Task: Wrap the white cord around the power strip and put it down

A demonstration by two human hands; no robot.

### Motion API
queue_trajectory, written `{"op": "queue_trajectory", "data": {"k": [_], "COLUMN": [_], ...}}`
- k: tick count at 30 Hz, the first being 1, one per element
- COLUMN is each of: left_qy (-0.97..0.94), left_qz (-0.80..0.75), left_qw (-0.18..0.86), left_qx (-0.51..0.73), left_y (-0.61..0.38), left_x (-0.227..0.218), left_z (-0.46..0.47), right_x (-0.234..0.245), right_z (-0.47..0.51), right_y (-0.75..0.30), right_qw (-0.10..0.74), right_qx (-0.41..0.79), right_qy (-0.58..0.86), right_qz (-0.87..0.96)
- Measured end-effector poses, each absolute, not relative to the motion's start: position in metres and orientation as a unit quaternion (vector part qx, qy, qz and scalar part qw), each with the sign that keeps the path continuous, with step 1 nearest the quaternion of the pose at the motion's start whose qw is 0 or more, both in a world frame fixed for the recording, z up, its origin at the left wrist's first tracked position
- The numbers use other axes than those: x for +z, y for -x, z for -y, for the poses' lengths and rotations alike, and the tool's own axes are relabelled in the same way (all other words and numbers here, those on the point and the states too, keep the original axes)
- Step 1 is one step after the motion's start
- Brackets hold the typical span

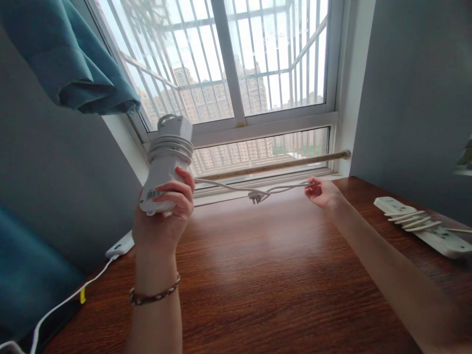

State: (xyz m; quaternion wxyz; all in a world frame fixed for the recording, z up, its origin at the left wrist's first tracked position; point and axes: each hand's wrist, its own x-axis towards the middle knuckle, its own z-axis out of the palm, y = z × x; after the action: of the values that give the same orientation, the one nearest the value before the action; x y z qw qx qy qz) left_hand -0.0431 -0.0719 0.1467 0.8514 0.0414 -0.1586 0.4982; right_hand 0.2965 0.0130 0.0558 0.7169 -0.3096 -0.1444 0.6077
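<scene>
My left hand point(173, 209) is wrapped round a white power strip point(162, 179), raised above the table with its underside partly turned to me. Several turns of its cord point(171, 147) are wound round the upper part. A loose length of cord runs right from the strip to my right hand point(320, 192), whose fingers pinch it. Between the hands hangs the plug point(255, 197), its prongs pointing down, near where the cord doubles into a loop. My left fingers hide part of the strip's lower right side.
On the right of the wooden table point(258, 275) lies a second power strip point(424, 226) with cord wound round it. At the left edge sits a white strip point(121, 246) with a cord running forward. A window with a rail point(276, 166) stands behind; a blue curtain point(77, 64) hangs upper left.
</scene>
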Motion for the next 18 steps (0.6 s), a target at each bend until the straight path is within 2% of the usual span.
{"op": "queue_trajectory", "data": {"k": [3, 5, 6, 8, 10, 12, 13, 15, 16, 18], "left_qy": [-0.038, -0.032, -0.03, -0.027, -0.025, -0.015, -0.005, 0.043, 0.086, 0.224], "left_qz": [0.163, 0.17, 0.174, 0.181, 0.179, 0.184, 0.201, 0.266, 0.312, 0.412], "left_qw": [0.851, 0.853, 0.853, 0.851, 0.848, 0.846, 0.846, 0.848, 0.847, 0.826], "left_qx": [0.497, 0.493, 0.491, 0.493, 0.497, 0.501, 0.494, 0.457, 0.421, 0.311], "left_y": [0.049, 0.053, 0.054, 0.057, 0.06, 0.066, 0.07, 0.08, 0.086, 0.098], "left_x": [0.148, 0.148, 0.148, 0.148, 0.148, 0.149, 0.15, 0.151, 0.151, 0.151], "left_z": [0.07, 0.068, 0.068, 0.067, 0.066, 0.067, 0.067, 0.07, 0.072, 0.076], "right_x": [0.055, 0.054, 0.054, 0.053, 0.051, 0.047, 0.044, 0.038, 0.036, 0.036], "right_z": [-0.019, -0.022, -0.022, -0.017, -0.008, 0.0, 0.002, 0.0, -0.002, -0.008], "right_y": [-0.294, -0.291, -0.289, -0.286, -0.286, -0.29, -0.293, -0.301, -0.304, -0.308], "right_qw": [0.743, 0.765, 0.777, 0.773, 0.687, 0.531, 0.449, 0.333, 0.307, 0.318], "right_qx": [0.586, 0.53, 0.469, 0.269, 0.021, -0.177, -0.236, -0.276, -0.267, -0.216], "right_qy": [0.289, 0.284, 0.291, 0.326, 0.377, 0.414, 0.421, 0.412, 0.404, 0.387], "right_qz": [0.145, 0.229, 0.302, 0.473, 0.621, 0.718, 0.752, 0.802, 0.819, 0.838]}}
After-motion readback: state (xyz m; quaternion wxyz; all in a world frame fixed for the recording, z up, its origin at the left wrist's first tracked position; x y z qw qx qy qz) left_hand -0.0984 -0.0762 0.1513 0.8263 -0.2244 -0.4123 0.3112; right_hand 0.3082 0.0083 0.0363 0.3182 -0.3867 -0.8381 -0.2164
